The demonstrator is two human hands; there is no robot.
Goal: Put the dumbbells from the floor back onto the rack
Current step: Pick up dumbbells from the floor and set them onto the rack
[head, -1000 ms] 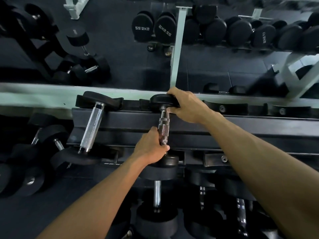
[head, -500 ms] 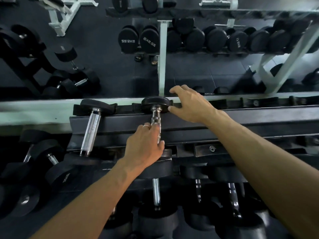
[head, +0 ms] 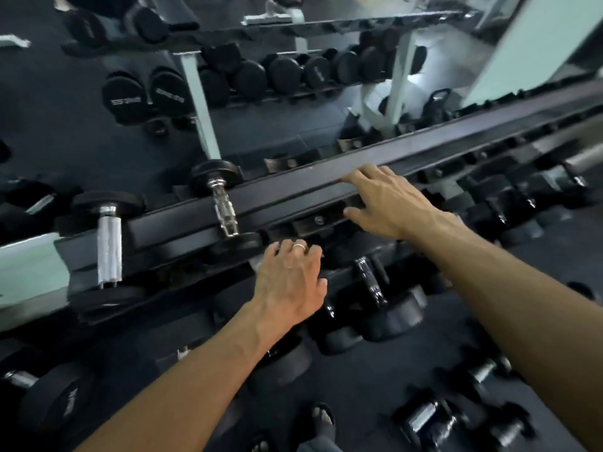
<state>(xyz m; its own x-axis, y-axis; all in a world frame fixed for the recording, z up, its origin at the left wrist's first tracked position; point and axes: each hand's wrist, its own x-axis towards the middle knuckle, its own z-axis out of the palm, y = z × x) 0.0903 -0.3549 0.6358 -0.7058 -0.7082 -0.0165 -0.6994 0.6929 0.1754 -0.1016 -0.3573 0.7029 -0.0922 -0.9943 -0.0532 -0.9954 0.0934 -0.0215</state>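
A black rack (head: 326, 187) runs slantwise across the view. A small dumbbell with a chrome handle (head: 223, 208) lies across its top rails, and a bigger one (head: 109, 246) rests to its left. My left hand (head: 290, 282) hovers just right of the small dumbbell's near head, fingers spread, holding nothing. My right hand (head: 391, 200) is open over the bare rail further right, apart from the dumbbell. Several dumbbells (head: 424, 419) lie on the dark floor at the bottom right.
More dumbbells (head: 375, 288) sit on the rack's lower tier below my hands. A mirror behind the rack reflects another loaded rack (head: 284, 73). Large dumbbells (head: 49, 406) stand at the lower left. My sandalled foot (head: 321, 419) shows at the bottom.
Both hands have let go of the small dumbbell, which now rests on the rack. The hands have drawn away to the right and the view has swung right and tilted.
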